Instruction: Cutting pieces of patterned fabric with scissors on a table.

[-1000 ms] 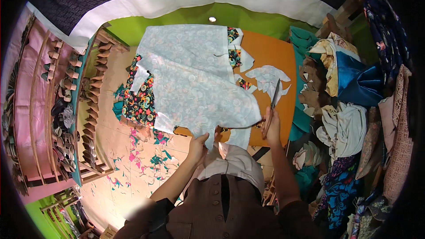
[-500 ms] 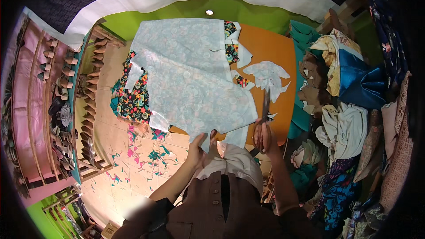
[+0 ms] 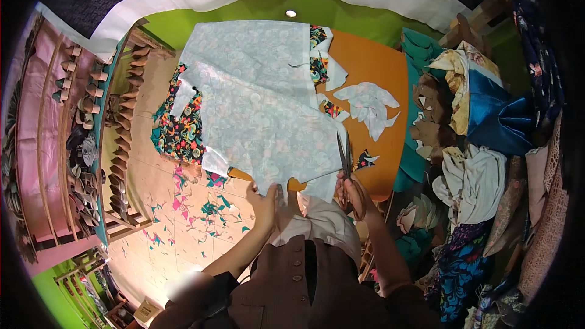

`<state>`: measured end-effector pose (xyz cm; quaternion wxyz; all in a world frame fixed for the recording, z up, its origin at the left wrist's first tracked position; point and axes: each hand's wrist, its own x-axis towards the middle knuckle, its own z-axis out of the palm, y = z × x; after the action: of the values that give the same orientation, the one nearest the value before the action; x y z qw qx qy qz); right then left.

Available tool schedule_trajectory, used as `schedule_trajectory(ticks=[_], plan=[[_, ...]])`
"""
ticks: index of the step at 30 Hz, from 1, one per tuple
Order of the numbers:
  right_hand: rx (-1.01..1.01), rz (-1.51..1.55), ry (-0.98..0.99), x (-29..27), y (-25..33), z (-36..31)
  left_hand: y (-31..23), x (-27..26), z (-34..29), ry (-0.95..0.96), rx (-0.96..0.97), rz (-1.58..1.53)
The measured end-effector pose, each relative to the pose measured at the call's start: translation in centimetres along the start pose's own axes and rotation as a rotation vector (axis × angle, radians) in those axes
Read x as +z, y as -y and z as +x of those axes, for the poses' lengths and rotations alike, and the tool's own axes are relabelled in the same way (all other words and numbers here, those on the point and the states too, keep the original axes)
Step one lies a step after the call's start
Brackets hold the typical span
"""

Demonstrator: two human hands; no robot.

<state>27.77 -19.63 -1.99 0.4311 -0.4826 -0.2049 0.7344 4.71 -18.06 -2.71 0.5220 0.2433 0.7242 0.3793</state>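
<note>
A large pale-backed cloth (image 3: 262, 109) covers most of the orange table (image 3: 365, 55), its dark floral face showing where it turns over at the left (image 3: 186, 134). At the cloth's near edge, my left hand (image 3: 263, 208) is closed on a piece of it, thumb and fingers pinching. My right hand (image 3: 350, 198) grips a pair of scissors (image 3: 345, 155) by the handles. The blades are slightly apart and lie over the cloth's right-hand corner, pointing away from me. To their right rests a small dark floral scrap (image 3: 365, 160).
Pale cut pieces (image 3: 368, 106) lie on the table's right side. Beyond them are stacked cut-outs and piles of cloth, including a blue satin piece (image 3: 493, 106). Coloured scraps (image 3: 213, 207) litter the tiled floor at left, near a wooden rack of shoe-shaped pieces (image 3: 125, 122).
The scissors have shifted left from beside the cloth to over its corner, and their blades have parted. My left hand has moved slightly left. The small floral scrap has come into clear view.
</note>
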Motion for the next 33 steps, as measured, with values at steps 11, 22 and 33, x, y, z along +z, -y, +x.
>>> schedule_trajectory(ticks=[11,22,33], plan=[[0.086,0.029,-0.054,-1.9,-0.4,-0.5,-2.5,2.9,1.1,0.558,0.755,0.765],[0.043,0.025,-0.013,-2.4,-0.2,-2.7,-1.8,6.0,-0.3,0.331,-0.325,0.012],[0.073,0.004,0.178,-2.7,1.4,-5.1,-3.0,6.5,-0.4,0.343,0.143,-0.027]])
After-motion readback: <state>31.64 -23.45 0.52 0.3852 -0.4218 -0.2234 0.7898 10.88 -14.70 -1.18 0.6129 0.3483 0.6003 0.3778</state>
